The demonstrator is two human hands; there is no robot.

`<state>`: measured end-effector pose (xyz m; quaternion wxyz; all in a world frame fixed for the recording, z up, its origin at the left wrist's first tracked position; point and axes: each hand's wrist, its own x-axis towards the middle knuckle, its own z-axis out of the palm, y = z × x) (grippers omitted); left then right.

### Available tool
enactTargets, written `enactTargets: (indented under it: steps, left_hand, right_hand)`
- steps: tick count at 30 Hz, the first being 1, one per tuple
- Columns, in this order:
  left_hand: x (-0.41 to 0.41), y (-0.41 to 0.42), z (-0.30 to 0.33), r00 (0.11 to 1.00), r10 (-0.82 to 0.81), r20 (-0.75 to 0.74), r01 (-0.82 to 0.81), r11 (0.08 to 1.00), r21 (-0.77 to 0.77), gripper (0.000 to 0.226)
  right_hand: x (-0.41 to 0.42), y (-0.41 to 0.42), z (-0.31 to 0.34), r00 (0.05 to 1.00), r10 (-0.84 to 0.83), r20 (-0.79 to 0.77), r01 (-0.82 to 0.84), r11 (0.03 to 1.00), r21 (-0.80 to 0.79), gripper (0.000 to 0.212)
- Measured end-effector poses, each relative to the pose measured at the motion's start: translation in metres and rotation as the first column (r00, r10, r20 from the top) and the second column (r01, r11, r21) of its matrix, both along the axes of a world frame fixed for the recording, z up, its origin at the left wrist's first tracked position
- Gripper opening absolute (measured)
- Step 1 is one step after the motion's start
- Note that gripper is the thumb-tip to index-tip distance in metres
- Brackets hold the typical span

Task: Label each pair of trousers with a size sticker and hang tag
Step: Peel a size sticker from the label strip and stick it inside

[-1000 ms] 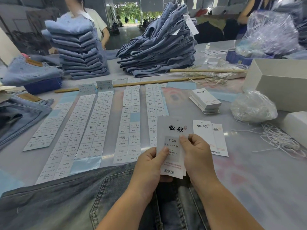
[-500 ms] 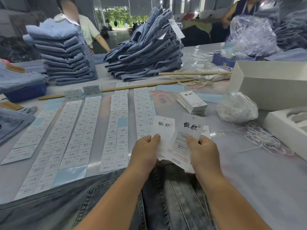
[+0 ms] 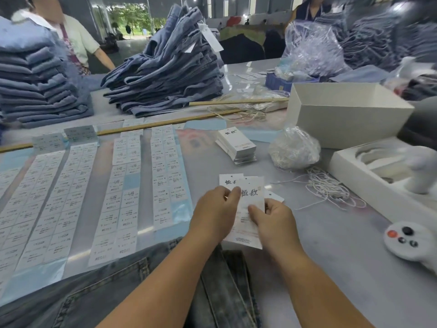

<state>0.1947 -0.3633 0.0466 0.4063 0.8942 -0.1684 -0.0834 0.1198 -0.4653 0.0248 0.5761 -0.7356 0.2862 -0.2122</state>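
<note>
A pair of grey-blue denim trousers (image 3: 99,301) lies across the near table edge. Just above them both hands hold white hang tags (image 3: 251,197) printed with black characters. My left hand (image 3: 216,214) pinches the tags at their upper left. Lower on the right, my right hand (image 3: 272,221) grips the front tag. Another loose tag (image 3: 274,196) peeks out behind the right hand. Long sheets of size stickers (image 3: 123,192) lie in rows to the left. A small stack of spare hang tags (image 3: 236,143) sits beyond the hands.
White string (image 3: 328,188) and a bag of string (image 3: 294,147) lie to the right, beside open white boxes (image 3: 343,114). A white controller (image 3: 411,242) rests at the right edge. Folded denim stacks (image 3: 165,74) and two other people stand behind the table.
The two tags, held apart half a second ago, are now brought together and overlap. Both hands have shifted right over the table, and the view has turned right.
</note>
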Motion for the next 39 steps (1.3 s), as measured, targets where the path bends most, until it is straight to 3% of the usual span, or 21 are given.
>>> enactTargets:
  steps: [3, 7, 8, 10, 12, 14, 16, 19, 25, 34, 39]
  left_hand:
    - [-0.003, -0.013, 0.004, 0.975, -0.017, -0.219, -0.001, 0.997, -0.083, 0.029]
    - [-0.009, -0.02, 0.009, 0.827, -0.132, -0.547, -0.079, 0.935, -0.345, 0.014]
    - [-0.012, -0.024, 0.009, 0.817, -0.158, -0.554, -0.07, 0.927, -0.368, 0.013]
    - [-0.016, -0.029, 0.008, 0.835, -0.144, -0.53, -0.073, 0.927, -0.367, 0.015]
    - [-0.019, -0.039, 0.008, 0.842, -0.117, -0.526, -0.098, 0.926, -0.364, 0.02]
    - [-0.021, -0.049, 0.007, 0.841, -0.088, -0.534, -0.126, 0.928, -0.351, 0.022]
    - [-0.023, -0.058, 0.005, 0.854, -0.063, -0.517, -0.127, 0.937, -0.324, 0.021]
    - [-0.025, -0.066, -0.001, 0.88, -0.044, -0.473, -0.092, 0.961, -0.26, 0.021]
    - [-0.024, -0.072, -0.004, 0.912, -0.02, -0.409, -0.058, 0.983, -0.177, 0.018]
    - [-0.029, -0.066, 0.006, 0.923, -0.035, -0.384, -0.038, 0.983, -0.182, 0.02]
    - [-0.032, -0.039, 0.02, 0.921, -0.02, -0.389, -0.089, 0.961, -0.262, 0.022]
  right_hand:
    - [-0.003, -0.007, -0.002, 1.0, 0.01, 0.026, -0.01, 1.0, 0.027, 0.018]
    - [-0.012, -0.02, 0.001, 0.999, 0.022, 0.032, -0.026, 0.989, 0.144, 0.026]
    - [-0.015, -0.028, 0.002, 1.0, -0.009, 0.029, 0.006, 0.995, 0.104, 0.028]
    - [-0.021, -0.041, 0.003, 0.996, -0.089, -0.016, 0.086, 0.986, -0.146, 0.025]
    - [-0.028, -0.057, 0.003, 0.978, -0.16, -0.133, 0.083, 0.885, -0.458, 0.032]
    - [-0.033, -0.07, -0.002, 0.94, -0.188, -0.286, -0.043, 0.766, -0.641, 0.04]
    - [-0.037, -0.079, -0.007, 0.884, -0.212, -0.417, -0.183, 0.664, -0.725, 0.041]
    - [-0.041, -0.09, -0.013, 0.845, -0.238, -0.48, -0.247, 0.622, -0.743, 0.029]
    - [-0.045, -0.112, -0.017, 0.908, -0.15, -0.392, -0.192, 0.683, -0.705, 0.025]
    - [-0.043, -0.113, -0.021, 0.92, -0.107, -0.377, -0.258, 0.561, -0.786, 0.014]
    - [-0.047, -0.084, 0.001, 0.999, 0.015, 0.047, 0.027, 0.632, -0.775, 0.013]
